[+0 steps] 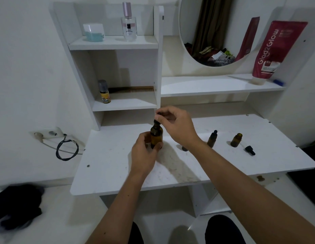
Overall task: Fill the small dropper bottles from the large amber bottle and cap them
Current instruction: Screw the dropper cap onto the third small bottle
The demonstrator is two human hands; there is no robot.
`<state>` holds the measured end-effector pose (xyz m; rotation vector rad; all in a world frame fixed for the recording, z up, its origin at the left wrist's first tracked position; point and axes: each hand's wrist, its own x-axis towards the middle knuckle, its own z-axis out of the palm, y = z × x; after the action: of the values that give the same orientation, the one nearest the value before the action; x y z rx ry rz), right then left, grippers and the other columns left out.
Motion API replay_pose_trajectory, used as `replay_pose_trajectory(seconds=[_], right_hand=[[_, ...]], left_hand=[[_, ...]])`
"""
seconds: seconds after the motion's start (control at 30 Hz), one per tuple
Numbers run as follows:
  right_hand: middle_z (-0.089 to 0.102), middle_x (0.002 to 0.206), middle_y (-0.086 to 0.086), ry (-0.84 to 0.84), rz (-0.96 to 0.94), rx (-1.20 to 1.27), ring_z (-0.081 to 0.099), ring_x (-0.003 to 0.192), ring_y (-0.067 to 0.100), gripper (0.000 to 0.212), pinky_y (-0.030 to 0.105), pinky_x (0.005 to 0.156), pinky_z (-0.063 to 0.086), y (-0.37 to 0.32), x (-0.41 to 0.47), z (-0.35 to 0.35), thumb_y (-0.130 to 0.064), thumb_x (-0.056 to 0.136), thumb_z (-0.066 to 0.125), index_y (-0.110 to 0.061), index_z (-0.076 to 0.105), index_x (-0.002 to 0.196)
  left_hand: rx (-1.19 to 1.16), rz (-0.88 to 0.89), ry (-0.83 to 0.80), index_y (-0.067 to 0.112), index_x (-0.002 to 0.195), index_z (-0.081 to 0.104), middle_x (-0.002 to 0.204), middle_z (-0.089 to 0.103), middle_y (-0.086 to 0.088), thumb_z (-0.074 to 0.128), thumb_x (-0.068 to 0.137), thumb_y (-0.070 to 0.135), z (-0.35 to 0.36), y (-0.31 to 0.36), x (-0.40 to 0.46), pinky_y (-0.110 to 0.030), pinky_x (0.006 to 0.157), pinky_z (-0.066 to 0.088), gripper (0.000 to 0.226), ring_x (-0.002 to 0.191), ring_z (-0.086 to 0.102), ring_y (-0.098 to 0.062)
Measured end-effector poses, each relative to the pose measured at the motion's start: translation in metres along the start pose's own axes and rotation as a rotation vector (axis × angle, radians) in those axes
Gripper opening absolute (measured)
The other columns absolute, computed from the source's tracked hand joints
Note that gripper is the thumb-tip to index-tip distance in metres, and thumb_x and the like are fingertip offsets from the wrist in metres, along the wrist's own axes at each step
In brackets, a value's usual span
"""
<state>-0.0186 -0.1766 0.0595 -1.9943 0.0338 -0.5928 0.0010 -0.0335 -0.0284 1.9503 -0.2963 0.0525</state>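
My left hand [144, 152] grips the large amber bottle [156, 135] upright on the white tabletop [118, 173]. My right hand [176, 124] is above it and pinches the bottle's black dropper cap [157, 120] at the neck. To the right stands a small amber dropper bottle [212, 139] with its black cap on. Further right stands a second small amber bottle [236, 140], uncapped. Its black dropper cap [250, 150] lies on the table beside it. A small dark object [184, 148] shows just under my right wrist.
White shelves rise behind the table, holding a small yellow-labelled bottle [104, 92], a comb, a perfume bottle [128, 23] and a jar [93, 32]. A red tube [274, 50] leans on the right shelf under a mirror. A wall socket with black cable [66, 150] is at left.
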Motion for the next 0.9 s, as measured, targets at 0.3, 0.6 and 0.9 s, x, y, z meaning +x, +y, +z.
replay_pose_trajectory(seconds=[0.3,0.6,0.9], right_hand=[[0.080,0.106,-0.004,-0.008,0.025,-0.034,0.076,0.099,0.007,0.024,0.024,0.094,0.061,0.005,-0.009,-0.007,-0.020,0.095,0.080,-0.013,0.077,0.118],[0.080,0.107,-0.008,0.110,0.003,-0.007,0.074,0.099,0.004,0.025,0.020,0.092,0.060,0.000,-0.042,-0.059,-0.024,0.095,0.079,-0.016,0.077,0.119],[0.081,0.097,-0.010,0.349,0.136,-0.073,0.076,0.094,0.010,0.017,0.030,0.088,0.063,0.050,-0.102,-0.169,-0.024,0.095,0.080,-0.023,0.079,0.111]], left_hand=[[0.006,0.014,0.013,0.025,0.133,0.055,0.125,0.066,0.010,0.078,0.090,0.038,0.001,0.000,-0.001,-0.034,0.101,0.053,0.051,0.111,0.062,-0.013],[-0.063,-0.054,0.094,0.019,0.150,0.035,0.147,0.051,-0.005,0.086,0.082,0.030,0.005,0.007,-0.021,-0.041,0.109,0.050,0.086,0.125,0.056,-0.022],[-0.182,-0.087,0.192,0.023,0.140,0.043,0.133,0.053,0.000,0.080,0.088,0.029,0.054,0.036,-0.070,-0.031,0.096,0.055,0.064,0.110,0.058,-0.017]])
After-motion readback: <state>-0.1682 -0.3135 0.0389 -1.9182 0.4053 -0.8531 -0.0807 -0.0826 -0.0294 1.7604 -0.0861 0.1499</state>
